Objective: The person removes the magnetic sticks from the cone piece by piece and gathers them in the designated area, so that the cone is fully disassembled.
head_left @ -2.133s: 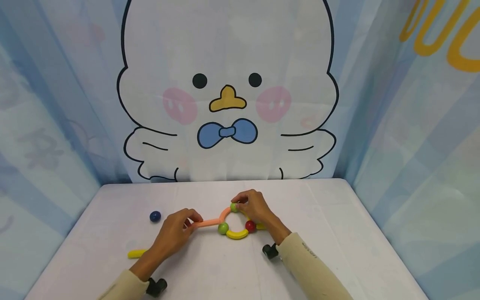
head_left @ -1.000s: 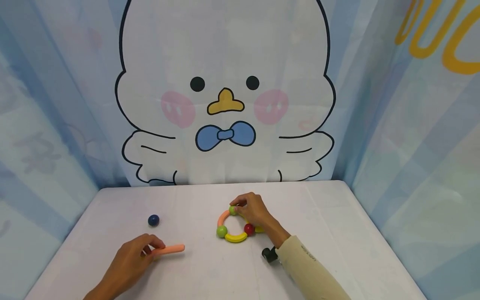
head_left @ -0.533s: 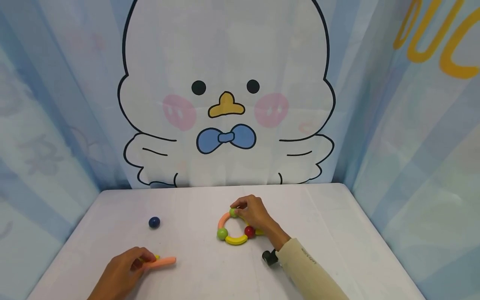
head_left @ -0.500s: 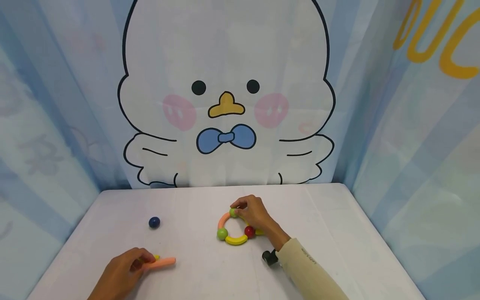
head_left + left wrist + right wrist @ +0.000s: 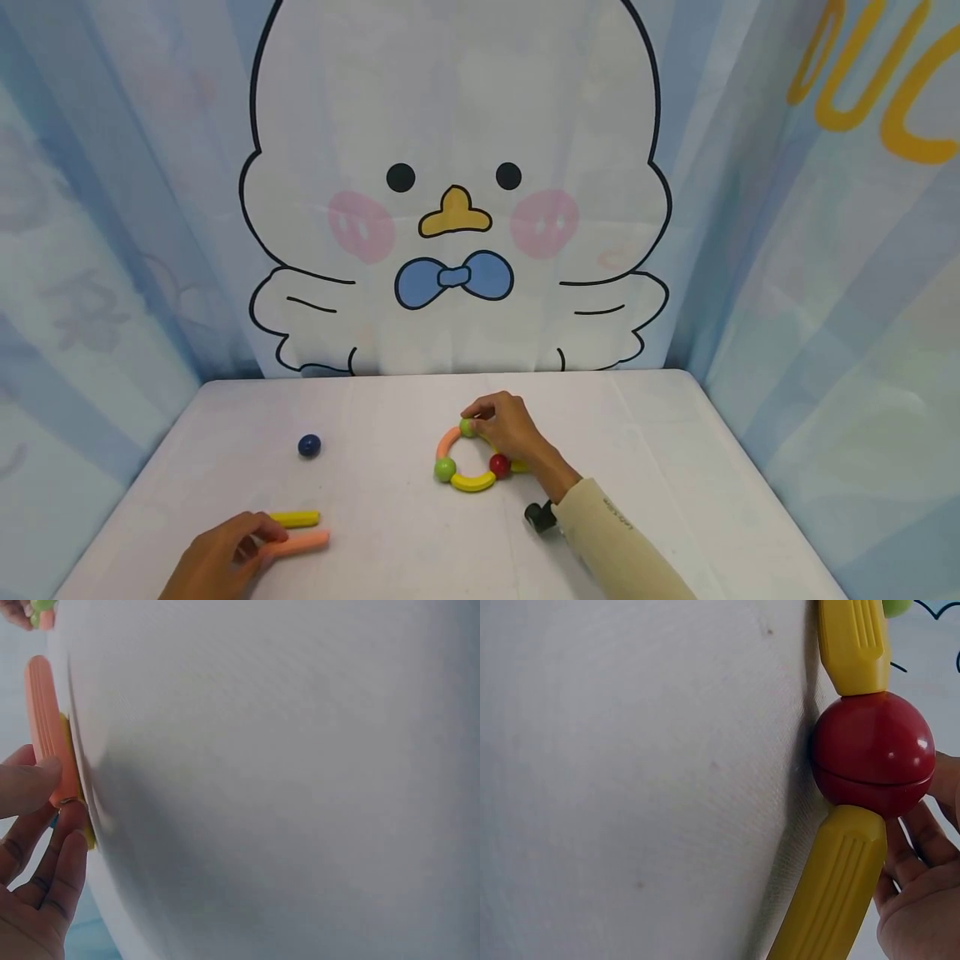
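Observation:
My left hand (image 5: 221,557) pinches a straight orange stick (image 5: 300,543) low over the table's near left. Just behind it lies a yellow stick (image 5: 297,519), its left end hidden by the fingers. The left wrist view shows the orange stick (image 5: 49,712) between thumb and fingers. Near the middle, my right hand (image 5: 507,427) pinches a green ball (image 5: 467,427) at the top of a ring. Its other parts are a curved orange piece (image 5: 447,442), another green ball (image 5: 445,469), curved yellow pieces (image 5: 473,482) and a red ball (image 5: 874,754). From the red ball a yellow rod (image 5: 831,892) sticks out.
A dark blue ball (image 5: 309,446) lies at the left, behind the sticks. The white table (image 5: 637,433) has curtains on both sides and a cartoon bird backdrop (image 5: 453,100) at its far edge. A black device (image 5: 540,517) is strapped at the right wrist.
The left hand has carried the orange stick from the ring's left side toward the near left, beside the yellow stick. The right hand keeps its pinch on the green ball.

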`<act>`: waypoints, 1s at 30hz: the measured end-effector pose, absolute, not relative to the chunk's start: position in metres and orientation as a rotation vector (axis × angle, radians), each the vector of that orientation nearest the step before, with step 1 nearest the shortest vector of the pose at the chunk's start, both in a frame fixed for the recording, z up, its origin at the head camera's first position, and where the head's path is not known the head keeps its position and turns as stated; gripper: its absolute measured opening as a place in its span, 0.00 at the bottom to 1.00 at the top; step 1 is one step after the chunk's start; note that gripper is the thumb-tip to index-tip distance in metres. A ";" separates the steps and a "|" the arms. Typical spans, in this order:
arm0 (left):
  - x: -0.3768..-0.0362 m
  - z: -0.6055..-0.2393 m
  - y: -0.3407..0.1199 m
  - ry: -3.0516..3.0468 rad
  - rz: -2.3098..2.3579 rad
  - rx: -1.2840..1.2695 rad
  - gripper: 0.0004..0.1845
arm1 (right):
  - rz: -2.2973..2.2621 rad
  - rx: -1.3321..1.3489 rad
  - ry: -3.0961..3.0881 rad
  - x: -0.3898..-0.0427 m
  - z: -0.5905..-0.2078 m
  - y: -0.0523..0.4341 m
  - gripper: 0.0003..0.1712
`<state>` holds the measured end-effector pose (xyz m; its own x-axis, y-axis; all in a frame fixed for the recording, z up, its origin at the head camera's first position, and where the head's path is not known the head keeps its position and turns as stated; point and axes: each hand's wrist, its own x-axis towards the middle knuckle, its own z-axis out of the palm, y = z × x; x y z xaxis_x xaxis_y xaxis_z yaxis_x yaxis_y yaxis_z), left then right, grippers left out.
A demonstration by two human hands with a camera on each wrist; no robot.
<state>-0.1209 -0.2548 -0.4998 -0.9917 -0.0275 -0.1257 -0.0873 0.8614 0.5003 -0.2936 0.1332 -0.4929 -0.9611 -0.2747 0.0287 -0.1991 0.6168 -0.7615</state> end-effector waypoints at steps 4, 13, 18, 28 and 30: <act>-0.118 -0.503 -0.261 2.911 0.785 -0.122 0.11 | -1.279 -0.401 2.740 -0.293 -0.493 0.132 0.10; -0.118 -0.508 -0.280 2.906 0.757 -0.137 0.14 | -1.273 -0.409 2.740 -0.293 -0.493 0.133 0.10; -0.120 -0.510 -0.288 2.898 0.758 -0.153 0.12 | -1.278 -0.411 2.739 -0.293 -0.493 0.133 0.10; -0.120 -0.502 -0.294 2.950 0.658 -0.090 0.09 | -1.269 -0.407 2.745 -0.293 -0.493 0.133 0.10; -0.119 -0.500 -0.294 2.971 0.622 -0.056 0.09 | -1.269 -0.403 2.745 -0.293 -0.493 0.133 0.10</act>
<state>-0.1193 -0.2939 -0.4997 -0.9938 -0.0144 -0.1102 -0.0575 0.9155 0.3982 -0.2927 0.1329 -0.4928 -0.9611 -0.2748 0.0289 -0.2000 0.6197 -0.7589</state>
